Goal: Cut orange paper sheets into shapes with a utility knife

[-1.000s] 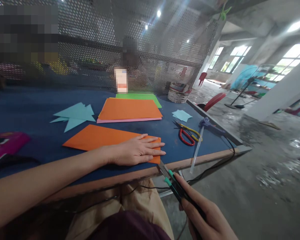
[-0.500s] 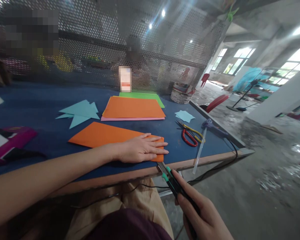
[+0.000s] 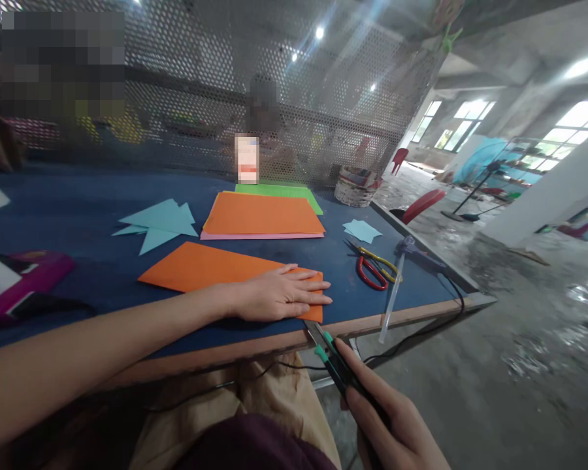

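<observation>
Left hand [image 3: 281,295]: lay flat, palm down, fingers stretched out and close together, pressing the near right corner of an orange sheet [image 3: 210,269]. The sheet lay on the blue tabletop [image 3: 78,215], its near corner close to the tabletop's front edge.

Right hand [image 3: 396,427]: fingers wrapped around the dark handle of a cutter [image 3: 336,362] with green grips. The cutter's blade tip stood at the tabletop's front edge, just below the sheet's corner; whether it touched the paper could not be told.

Paper stack [image 3: 262,214]: orange sheet on top, pink beneath, farther back on the tabletop, with a green sheet [image 3: 279,190] behind it.

Light blue scraps [image 3: 157,223]: pointed offcuts, left of the stack. A smaller light blue piece [image 3: 361,230] lay to the right of the stack.

Scissors [image 3: 370,271]: red handles, beside a yellow-handled pair [image 3: 385,261], on the right part of the tabletop.

Glue gun [image 3: 414,251]: near the right edge, a clear glue stick [image 3: 391,297] reaching out past the front edge, a black cord [image 3: 451,300] trailing off.

Basket [image 3: 355,186]: far right corner, by the perforated metal screen [image 3: 200,85].

Pink object [image 3: 34,277]: far left, partly out of view.
</observation>
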Demonstrator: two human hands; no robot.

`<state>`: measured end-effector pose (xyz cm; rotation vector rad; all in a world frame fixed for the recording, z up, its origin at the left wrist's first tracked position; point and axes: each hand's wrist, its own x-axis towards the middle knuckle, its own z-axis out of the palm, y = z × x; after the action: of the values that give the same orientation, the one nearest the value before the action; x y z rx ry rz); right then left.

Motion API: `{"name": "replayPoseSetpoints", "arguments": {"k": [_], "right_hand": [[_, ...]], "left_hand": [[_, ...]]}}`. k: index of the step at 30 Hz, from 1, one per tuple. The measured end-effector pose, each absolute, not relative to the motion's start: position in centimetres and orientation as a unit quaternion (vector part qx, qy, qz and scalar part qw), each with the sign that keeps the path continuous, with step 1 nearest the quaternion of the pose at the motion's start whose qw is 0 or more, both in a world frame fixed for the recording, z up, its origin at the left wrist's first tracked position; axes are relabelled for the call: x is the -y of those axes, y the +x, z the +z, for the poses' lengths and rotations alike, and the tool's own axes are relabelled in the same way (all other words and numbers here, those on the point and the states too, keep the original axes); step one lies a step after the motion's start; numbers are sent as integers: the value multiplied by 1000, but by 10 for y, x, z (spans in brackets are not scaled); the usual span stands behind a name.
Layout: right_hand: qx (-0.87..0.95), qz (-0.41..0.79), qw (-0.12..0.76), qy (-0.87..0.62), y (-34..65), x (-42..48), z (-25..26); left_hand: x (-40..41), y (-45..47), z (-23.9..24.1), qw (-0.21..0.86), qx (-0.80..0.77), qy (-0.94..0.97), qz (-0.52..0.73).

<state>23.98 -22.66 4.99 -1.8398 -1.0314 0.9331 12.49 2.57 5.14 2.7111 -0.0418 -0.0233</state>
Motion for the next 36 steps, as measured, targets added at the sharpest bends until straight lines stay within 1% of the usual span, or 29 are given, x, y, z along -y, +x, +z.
{"name": "replayPoseSetpoints", "arguments": {"k": [5,12,19,25,32,36], "right_hand": [[470,323,419,-707,239,220,54],[453,340,465,-681,239,220,48],[443,365,407,-710,238,219,49],[449,380,388,-710,242,218,44],[467,341,407,-707,237,212,49],[476,320,429,-698,235,210,54]], "left_hand": [[-26,125,50,213,14,977,-5],[-25,125,53,210,13,978,-7],[-26,125,52,213,8,977,-9],[-26,126,53,217,9,976,-11],[-25,126,54,221,1,975,-15],[-27,126,57,225,-35,974,2]]}}
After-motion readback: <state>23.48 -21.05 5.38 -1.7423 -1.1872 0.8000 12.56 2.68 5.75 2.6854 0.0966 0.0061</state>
